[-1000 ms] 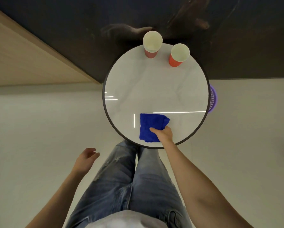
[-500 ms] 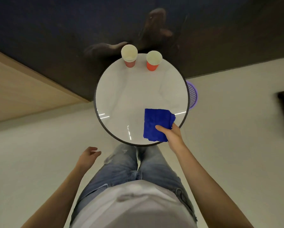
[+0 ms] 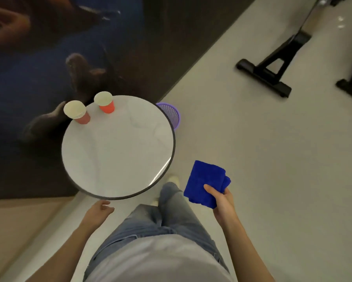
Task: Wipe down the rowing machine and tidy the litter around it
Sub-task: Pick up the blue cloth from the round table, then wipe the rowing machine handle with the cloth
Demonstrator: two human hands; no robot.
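My right hand [image 3: 224, 202] grips a folded blue cloth [image 3: 203, 183], held in the air to the right of the round white table [image 3: 118, 151]. My left hand [image 3: 98, 210] hangs empty below the table's near edge, fingers loosely curled. Two paper cups stand at the table's far side: a pink one [image 3: 77, 111] on the left and an orange one [image 3: 105, 102] beside it. The black frame of the rowing machine [image 3: 273, 64] lies on the pale floor at the upper right, only partly in view.
A purple mesh waste basket [image 3: 171, 115] stands on the floor behind the table's right rim. A dark glossy wall runs along the left and top. My jeans-clad legs are below the table. Open pale floor stretches to the right.
My right hand has lifted the blue cloth off the table and carried it to the right. The view has swung right, bringing the rowing machine's frame into sight.
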